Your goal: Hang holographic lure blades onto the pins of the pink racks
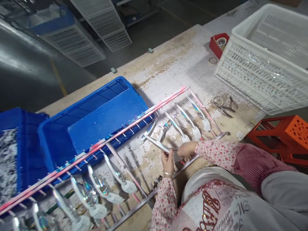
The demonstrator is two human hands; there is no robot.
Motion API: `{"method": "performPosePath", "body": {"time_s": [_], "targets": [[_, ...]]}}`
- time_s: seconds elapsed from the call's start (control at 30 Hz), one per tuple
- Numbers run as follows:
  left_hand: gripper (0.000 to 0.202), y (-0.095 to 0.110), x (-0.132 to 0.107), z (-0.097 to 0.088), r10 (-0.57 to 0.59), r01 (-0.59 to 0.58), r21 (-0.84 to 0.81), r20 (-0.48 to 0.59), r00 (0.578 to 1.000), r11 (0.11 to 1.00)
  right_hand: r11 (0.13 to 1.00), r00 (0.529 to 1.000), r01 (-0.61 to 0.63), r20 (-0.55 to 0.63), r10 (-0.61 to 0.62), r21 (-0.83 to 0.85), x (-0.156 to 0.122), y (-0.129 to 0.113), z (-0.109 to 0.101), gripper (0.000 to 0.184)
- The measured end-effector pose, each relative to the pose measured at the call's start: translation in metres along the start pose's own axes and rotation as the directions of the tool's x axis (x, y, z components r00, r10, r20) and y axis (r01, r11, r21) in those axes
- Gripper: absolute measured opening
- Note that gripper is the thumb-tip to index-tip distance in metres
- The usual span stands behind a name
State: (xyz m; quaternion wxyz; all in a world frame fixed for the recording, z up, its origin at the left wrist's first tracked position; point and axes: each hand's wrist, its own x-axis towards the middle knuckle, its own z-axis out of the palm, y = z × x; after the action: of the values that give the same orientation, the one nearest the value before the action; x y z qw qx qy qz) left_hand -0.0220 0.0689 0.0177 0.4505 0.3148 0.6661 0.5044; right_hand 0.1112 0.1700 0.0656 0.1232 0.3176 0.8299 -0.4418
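Observation:
My left hand [167, 161] and my right hand [186, 150] meet over the workbench near its front edge, both closed on one long shiny lure body [156, 144] that sticks out to the left. A long pink rack [134, 121] with pegs crosses the bench. Several more iridescent lure bodies [186, 118] hang from it in a row, their white tails toward me. Other lures [96, 187] hang lower left. Both sleeves are pink with a flower print.
A blue tray [79, 128] lies behind the rack, another blue bin [14, 141] at far left. A white slatted crate [264, 54] stands at the right, with a red tape box [218, 43] and pliers [223, 107] near it. An orange stool [284, 134] is beside the bench.

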Motion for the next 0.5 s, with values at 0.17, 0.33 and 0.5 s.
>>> {"method": "performPosePath", "body": {"time_s": [0.17, 0.33, 0.5], "targets": [[0.042, -0.001, 0.022, 0.021, 0.053, -0.045, 0.215, -0.033, 0.998, 0.975, 0.989, 0.871, 0.006, -0.485, -0.077, -0.146, 0.075, -0.005, -0.154, 0.033], [0.043, -0.007, 0.039, 0.029, 0.037, -0.014, 0.238, -0.093, 0.995, 0.971, 0.900, 0.785, -0.221, -0.616, -0.063, -0.375, 0.117, 0.003, -0.178, 0.034], [0.040, -0.013, 0.055, 0.029, 0.014, 0.021, 0.232, -0.146, 0.989, 0.972, 0.873, 0.753, -0.237, -0.649, -0.114, -0.427, 0.117, 0.012, -0.155, 0.036]]}}
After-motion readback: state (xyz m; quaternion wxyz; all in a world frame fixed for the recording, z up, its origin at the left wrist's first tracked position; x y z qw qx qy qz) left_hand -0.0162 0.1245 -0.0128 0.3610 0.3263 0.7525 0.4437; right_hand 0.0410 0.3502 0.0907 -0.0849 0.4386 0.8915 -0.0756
